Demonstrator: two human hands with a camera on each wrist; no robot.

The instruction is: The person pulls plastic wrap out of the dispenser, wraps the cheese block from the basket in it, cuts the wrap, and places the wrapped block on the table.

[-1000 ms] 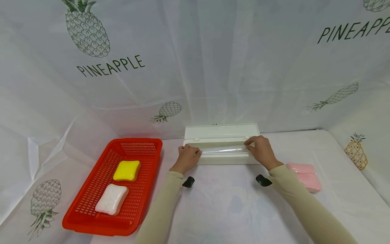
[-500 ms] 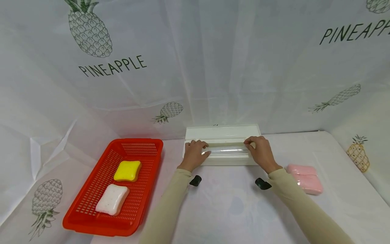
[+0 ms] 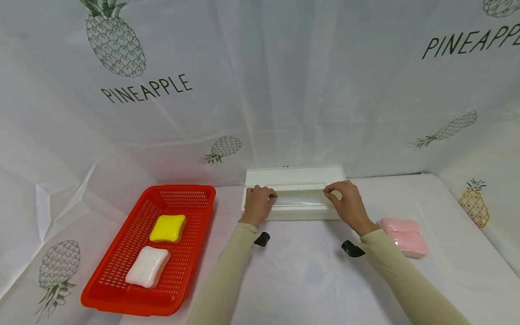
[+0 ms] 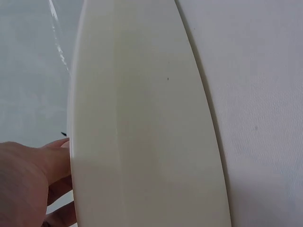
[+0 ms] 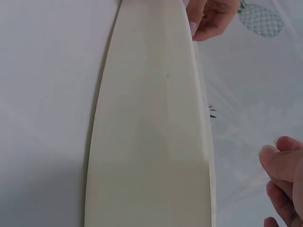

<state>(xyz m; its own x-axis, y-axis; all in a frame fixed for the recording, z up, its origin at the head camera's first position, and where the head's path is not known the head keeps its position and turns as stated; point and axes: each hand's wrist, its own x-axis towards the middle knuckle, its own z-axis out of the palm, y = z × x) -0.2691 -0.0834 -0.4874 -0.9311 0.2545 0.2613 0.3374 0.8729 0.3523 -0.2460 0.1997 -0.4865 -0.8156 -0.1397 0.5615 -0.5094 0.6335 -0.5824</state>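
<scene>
A long white cling film dispenser box point(image 3: 302, 214) lies by the back of the table, its lid point(image 3: 295, 175) raised behind it. Inside runs a roll of clear cling film point(image 3: 299, 200), shiny along its length. My left hand point(image 3: 259, 205) is over the left part of the box, thumb and fingers pinching the film. At the right end, my right hand point(image 3: 349, 204) pinches the film between thumb and forefinger. In the left wrist view the box's front wall point(image 4: 147, 118) hides the left fingertips. The right wrist view shows the right thumb and forefinger pressed together beside the box.
On the left stands a red plastic basket point(image 3: 194, 253) holding a yellow sponge point(image 3: 168, 228) and a white sponge point(image 3: 148, 267). A pink wrapped pack point(image 3: 405, 237) lies right of the right forearm. A pineapple-print sheet point(image 3: 284, 90) hangs close behind the box.
My left hand has moved rightward from the left end of the roll; its fingers spread, then came together on the film. The right hand has stayed nearly in place.
</scene>
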